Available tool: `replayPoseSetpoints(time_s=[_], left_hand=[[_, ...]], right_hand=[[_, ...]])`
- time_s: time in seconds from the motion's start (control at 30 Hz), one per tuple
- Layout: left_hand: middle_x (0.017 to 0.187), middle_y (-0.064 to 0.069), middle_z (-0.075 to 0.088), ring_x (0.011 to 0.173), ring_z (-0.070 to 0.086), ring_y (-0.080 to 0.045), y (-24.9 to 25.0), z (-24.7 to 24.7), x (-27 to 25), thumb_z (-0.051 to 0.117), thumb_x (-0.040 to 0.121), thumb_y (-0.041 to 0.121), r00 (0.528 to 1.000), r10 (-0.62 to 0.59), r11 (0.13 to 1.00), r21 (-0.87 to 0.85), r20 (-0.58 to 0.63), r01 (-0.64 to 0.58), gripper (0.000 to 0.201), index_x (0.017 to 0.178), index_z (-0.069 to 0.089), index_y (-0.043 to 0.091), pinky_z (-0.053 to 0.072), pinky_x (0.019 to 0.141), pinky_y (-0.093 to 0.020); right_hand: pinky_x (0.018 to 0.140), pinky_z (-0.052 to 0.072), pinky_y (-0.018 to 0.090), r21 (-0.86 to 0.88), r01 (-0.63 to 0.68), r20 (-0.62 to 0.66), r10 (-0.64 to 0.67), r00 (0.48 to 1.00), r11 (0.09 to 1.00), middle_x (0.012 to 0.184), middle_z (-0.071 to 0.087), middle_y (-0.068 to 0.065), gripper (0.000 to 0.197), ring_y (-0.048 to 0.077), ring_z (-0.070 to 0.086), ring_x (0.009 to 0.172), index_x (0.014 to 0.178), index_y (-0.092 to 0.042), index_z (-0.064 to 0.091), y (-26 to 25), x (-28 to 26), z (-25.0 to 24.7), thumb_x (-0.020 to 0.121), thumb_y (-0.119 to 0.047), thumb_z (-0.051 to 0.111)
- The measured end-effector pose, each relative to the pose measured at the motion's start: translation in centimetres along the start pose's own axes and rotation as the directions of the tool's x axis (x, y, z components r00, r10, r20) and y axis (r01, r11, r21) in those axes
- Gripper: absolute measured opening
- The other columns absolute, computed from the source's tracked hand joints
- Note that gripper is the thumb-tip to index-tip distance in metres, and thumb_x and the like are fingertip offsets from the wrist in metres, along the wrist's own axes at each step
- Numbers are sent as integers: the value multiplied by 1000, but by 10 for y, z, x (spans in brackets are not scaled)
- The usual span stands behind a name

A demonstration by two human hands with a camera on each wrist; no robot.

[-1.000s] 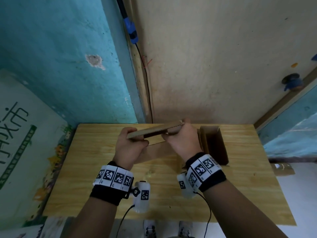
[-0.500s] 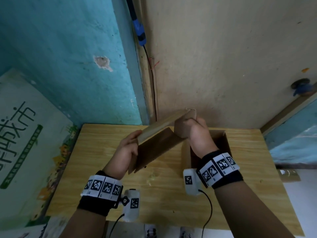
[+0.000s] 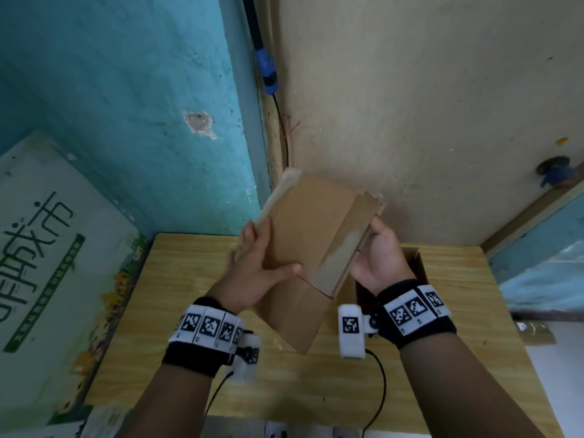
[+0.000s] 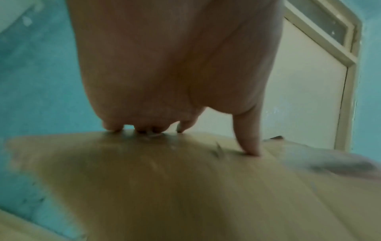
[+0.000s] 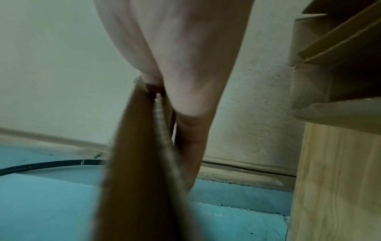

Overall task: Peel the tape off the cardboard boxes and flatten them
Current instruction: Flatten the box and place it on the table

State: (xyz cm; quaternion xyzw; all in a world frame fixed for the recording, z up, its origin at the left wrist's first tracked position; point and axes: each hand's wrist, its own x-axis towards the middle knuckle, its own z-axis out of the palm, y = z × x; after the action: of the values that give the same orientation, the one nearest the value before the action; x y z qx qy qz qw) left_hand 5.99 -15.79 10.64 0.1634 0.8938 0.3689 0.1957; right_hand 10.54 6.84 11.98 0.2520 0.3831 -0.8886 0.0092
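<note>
Both hands hold 1 flattened cardboard box [image 3: 311, 248] up above the bench [image 3: 442, 358]: the left hand [image 3: 252, 276] grips its left edge, thumb across the face, and the right hand [image 3: 377, 259] clasps its right edge (fingers hidden behind). A second, open box [image 3: 417, 263] stands on the bench behind the right hand.

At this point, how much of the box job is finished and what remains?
Done, apparently: the cardboard box held above the wooden table is already collapsed flat. In hand: the left hand and right hand grip its opposite edges; whether tape remains on it is unclear. Left: a second box stands open on the table behind the right wrist, not yet flattened.
</note>
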Motion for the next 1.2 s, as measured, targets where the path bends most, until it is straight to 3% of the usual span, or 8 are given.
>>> replayPoseSetpoints(time_s=[0.1,0.23,0.37,0.6,0.73,0.87,1.07,1.2], left_hand=[[138,1,55,127,54,-20,-10,-9,7,90,62,44,980,-169,950,-283,-103,134,113,155,29,20,45,107,-43],[95,-2,78,89,75,-19,-15,-20,2,94,63,21,968,-217,890,-433,-122,145,51,107,72,7,61,74,-28],[91,-9,77,80,74,-22,-20,-19,-1,89,70,16,930,-267,779,-625,-253,54,37,97,68,-1,59,63,-29],[99,-4,79,91,76,-19,-21,-19,-13,80,80,15,933,-299,598,-801,-199,21,27,106,73,13,60,72,-28],[104,-7,77,92,75,-25,-33,-25,-23,74,87,18,973,-221,633,-749,65,194,29,114,72,9,61,70,-36],[74,-32,56,61,52,-30,-52,-22,-23,73,90,21,966,-238,693,-714,-101,96,40,105,63,-15,43,43,-24],[83,-14,67,71,67,-18,-73,-24,-29,70,88,0,959,-283,501,-851,10,157,21,107,68,-7,57,61,-23],[73,-12,67,69,61,-23,-108,-29,-36,73,85,0,928,-372,575,-782,13,242,9,93,71,-4,51,58,-25]], right_hand=[[97,54,49,-18,33,4,-33,999,999,124,72,20,51,40,63,123,138,-8,62,3,-2,-6,108,-41,35],[92,56,46,-21,62,23,-61,998,998,126,71,19,57,37,66,119,145,-9,56,6,-3,-13,108,-46,35],[109,43,55,-54,-4,184,13,983,999,142,63,17,74,35,58,134,149,-18,51,5,-12,-15,100,-69,30],[111,47,50,-541,181,308,-7,951,821,134,69,15,39,31,63,129,139,-5,58,27,-8,-15,101,1,55],[107,51,47,-457,204,276,-80,958,866,135,68,14,39,29,64,127,140,-5,57,29,-10,-9,101,1,54],[97,57,50,-585,53,245,115,963,809,130,72,10,36,30,67,122,136,-9,62,31,-14,-1,101,-7,59],[90,61,46,-608,-38,191,193,963,793,129,72,11,36,28,70,117,135,-9,61,47,-8,4,99,-5,60],[103,55,47,-645,-76,123,202,972,760,121,76,13,35,28,73,113,129,-3,67,56,-1,6,97,-17,69]])
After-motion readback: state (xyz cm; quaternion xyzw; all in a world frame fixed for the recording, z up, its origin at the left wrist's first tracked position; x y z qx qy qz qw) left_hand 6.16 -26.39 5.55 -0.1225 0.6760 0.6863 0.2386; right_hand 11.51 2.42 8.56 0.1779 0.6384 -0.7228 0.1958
